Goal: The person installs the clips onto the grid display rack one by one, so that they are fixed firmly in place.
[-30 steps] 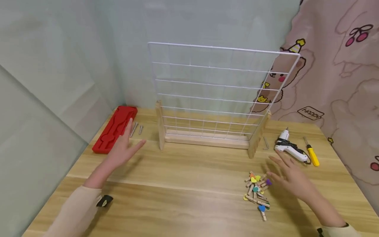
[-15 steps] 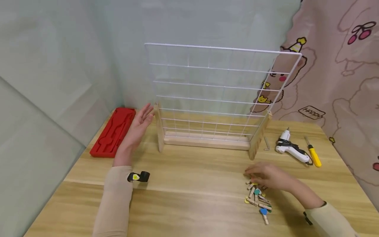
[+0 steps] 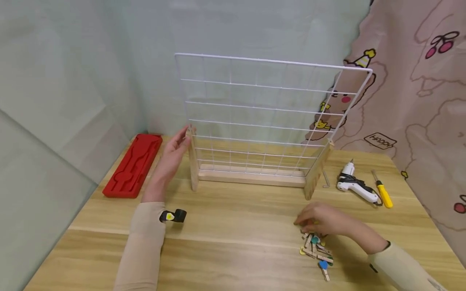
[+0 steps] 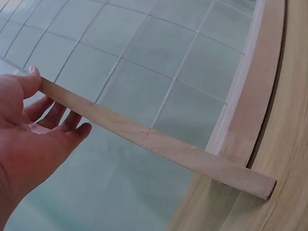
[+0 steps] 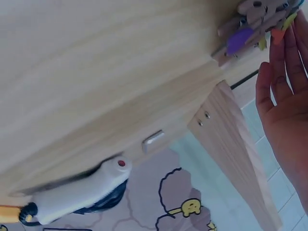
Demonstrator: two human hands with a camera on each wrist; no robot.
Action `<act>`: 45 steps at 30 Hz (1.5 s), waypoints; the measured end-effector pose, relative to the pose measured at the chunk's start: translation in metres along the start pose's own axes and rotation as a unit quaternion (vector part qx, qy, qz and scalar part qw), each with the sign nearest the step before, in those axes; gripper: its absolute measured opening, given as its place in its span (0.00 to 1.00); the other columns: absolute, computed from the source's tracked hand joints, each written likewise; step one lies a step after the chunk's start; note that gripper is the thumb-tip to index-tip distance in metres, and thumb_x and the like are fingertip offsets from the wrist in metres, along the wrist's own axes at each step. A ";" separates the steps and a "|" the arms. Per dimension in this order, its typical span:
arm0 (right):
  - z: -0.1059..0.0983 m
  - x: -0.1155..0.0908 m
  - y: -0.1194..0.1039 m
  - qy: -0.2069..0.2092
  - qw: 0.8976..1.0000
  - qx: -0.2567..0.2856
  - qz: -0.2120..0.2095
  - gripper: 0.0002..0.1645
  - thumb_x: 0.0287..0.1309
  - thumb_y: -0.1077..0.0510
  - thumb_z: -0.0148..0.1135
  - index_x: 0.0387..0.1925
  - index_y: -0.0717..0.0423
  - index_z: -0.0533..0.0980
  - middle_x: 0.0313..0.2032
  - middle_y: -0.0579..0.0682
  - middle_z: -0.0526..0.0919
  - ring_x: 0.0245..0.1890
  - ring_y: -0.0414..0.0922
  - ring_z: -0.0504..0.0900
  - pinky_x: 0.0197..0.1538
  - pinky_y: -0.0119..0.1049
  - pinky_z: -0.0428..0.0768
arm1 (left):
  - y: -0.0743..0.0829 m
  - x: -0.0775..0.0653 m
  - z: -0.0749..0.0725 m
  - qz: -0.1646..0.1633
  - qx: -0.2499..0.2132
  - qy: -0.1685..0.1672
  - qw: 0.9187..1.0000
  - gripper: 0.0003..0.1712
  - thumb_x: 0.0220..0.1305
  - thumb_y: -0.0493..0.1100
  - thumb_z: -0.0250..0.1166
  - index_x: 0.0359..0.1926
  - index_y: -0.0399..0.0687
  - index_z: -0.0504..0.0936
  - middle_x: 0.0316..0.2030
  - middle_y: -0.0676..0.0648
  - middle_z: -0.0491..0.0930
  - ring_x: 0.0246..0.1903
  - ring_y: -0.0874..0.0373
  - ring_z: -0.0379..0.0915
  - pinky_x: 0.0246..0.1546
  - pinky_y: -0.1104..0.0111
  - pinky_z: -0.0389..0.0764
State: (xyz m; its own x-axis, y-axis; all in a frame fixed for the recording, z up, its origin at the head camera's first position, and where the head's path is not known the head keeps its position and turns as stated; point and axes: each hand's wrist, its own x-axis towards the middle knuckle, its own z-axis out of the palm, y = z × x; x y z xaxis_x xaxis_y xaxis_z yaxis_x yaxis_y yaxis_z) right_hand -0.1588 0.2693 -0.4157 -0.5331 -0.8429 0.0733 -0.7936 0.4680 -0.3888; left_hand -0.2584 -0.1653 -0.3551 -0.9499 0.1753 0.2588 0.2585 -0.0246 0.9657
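Observation:
A white wire grid rack stands upright between two wooden posts with a wooden crossbar at the bottom. At the left post, my left hand grips the upper end; in the left wrist view my thumb lies at the post's end and the fingers bend along its edge. My right hand reaches down over a pile of small wooden clothespins with coloured hearts, covering its far part. In the right wrist view its fairly straight fingers touch the clothespins. The right thumb is hidden.
A red moulded tray lies left of the rack. On the right are a hex key, a white glue gun with its black cord wound round it, and a yellow-handled screwdriver. Cloth walls close off the back and left side.
My left hand has come across from the red tray to the rack's left post and taken hold of it. My right hand has moved left and down onto the clothespin pile.

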 end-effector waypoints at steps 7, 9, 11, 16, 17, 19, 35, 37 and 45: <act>0.002 0.003 -0.006 -0.018 0.997 -0.079 -0.016 0.07 0.42 0.55 0.66 0.27 0.43 0.76 0.25 0.34 0.73 0.26 0.30 0.69 0.30 0.25 0.71 | 0.010 -0.006 0.009 0.002 0.046 0.024 0.999 0.29 0.63 0.49 0.48 0.64 0.53 0.55 0.62 0.47 0.58 0.61 0.60 0.52 0.60 0.66 0.56; 0.003 0.002 -0.008 -0.027 0.994 -0.107 -0.005 0.08 0.43 0.53 0.65 0.27 0.41 0.73 0.25 0.32 0.71 0.27 0.29 0.67 0.30 0.27 0.71 | 0.013 -0.007 0.012 0.003 0.056 0.024 0.998 0.29 0.64 0.48 0.47 0.65 0.50 0.53 0.63 0.46 0.56 0.61 0.60 0.50 0.60 0.65 0.55; 0.002 0.003 -0.009 -0.024 0.994 -0.106 0.004 0.08 0.45 0.54 0.63 0.30 0.42 0.73 0.27 0.32 0.71 0.27 0.29 0.67 0.31 0.27 0.71 | 0.015 -0.007 0.013 0.005 0.067 0.023 0.997 0.30 0.64 0.48 0.46 0.65 0.48 0.51 0.64 0.46 0.53 0.62 0.59 0.49 0.61 0.63 0.54; -0.012 0.016 -0.011 0.058 0.997 -0.046 -0.018 0.09 0.48 0.63 0.61 0.35 0.52 0.77 0.31 0.40 0.75 0.29 0.32 0.72 0.31 0.23 0.73 | 0.010 -0.006 0.011 0.005 0.075 0.031 0.997 0.30 0.64 0.48 0.47 0.65 0.48 0.51 0.64 0.47 0.53 0.62 0.59 0.48 0.60 0.62 0.55; -0.017 0.021 -0.013 0.078 0.996 -0.034 -0.019 0.10 0.48 0.64 0.60 0.35 0.54 0.77 0.32 0.41 0.76 0.30 0.33 0.73 0.31 0.23 0.73 | 0.008 -0.005 0.010 0.007 0.076 0.032 0.997 0.30 0.64 0.48 0.47 0.65 0.48 0.51 0.64 0.47 0.53 0.62 0.59 0.48 0.60 0.62 0.55; -0.026 0.031 -0.017 0.113 0.994 -0.012 -0.007 0.09 0.50 0.65 0.58 0.36 0.53 0.76 0.34 0.42 0.76 0.32 0.34 0.74 0.33 0.25 0.75 | 0.003 -0.003 0.008 0.012 0.080 0.036 0.996 0.30 0.63 0.49 0.47 0.65 0.50 0.52 0.63 0.47 0.54 0.62 0.60 0.48 0.60 0.61 0.56; -0.122 0.138 -0.093 0.284 0.926 0.233 0.086 0.16 0.59 0.60 0.49 0.49 0.60 0.67 0.33 0.53 0.78 0.26 0.44 0.76 0.23 0.34 0.77 | 0.017 -0.008 0.010 0.008 0.114 0.053 0.992 0.29 0.64 0.47 0.46 0.65 0.50 0.52 0.61 0.42 0.59 0.57 0.56 0.56 0.56 0.59 0.62; -0.137 0.150 -0.109 0.309 0.913 0.249 0.097 0.13 0.57 0.61 0.51 0.44 0.62 0.68 0.32 0.53 0.78 0.24 0.45 0.75 0.20 0.33 0.76 | 0.017 -0.009 0.011 0.008 0.120 0.056 0.991 0.29 0.65 0.47 0.45 0.65 0.50 0.52 0.61 0.42 0.58 0.57 0.55 0.57 0.56 0.59 0.63; -0.191 0.184 -0.126 0.379 0.866 0.307 0.109 0.14 0.44 0.55 0.64 0.34 0.60 0.79 0.25 0.49 0.82 0.24 0.45 0.78 0.31 0.29 0.77 | -0.001 0.001 0.013 0.016 0.099 0.051 0.994 0.30 0.63 0.49 0.47 0.65 0.52 0.52 0.64 0.46 0.52 0.62 0.57 0.49 0.58 0.62 0.59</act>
State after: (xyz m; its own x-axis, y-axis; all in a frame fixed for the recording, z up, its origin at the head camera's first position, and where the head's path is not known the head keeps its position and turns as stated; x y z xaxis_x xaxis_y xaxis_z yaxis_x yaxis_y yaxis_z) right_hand -0.2127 0.1060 -0.1778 -0.8748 -0.2264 0.4283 -0.4683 0.1681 -0.8675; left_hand -0.2573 -0.1524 -0.3558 -0.9507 0.0759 0.3007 0.3094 0.1670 0.9361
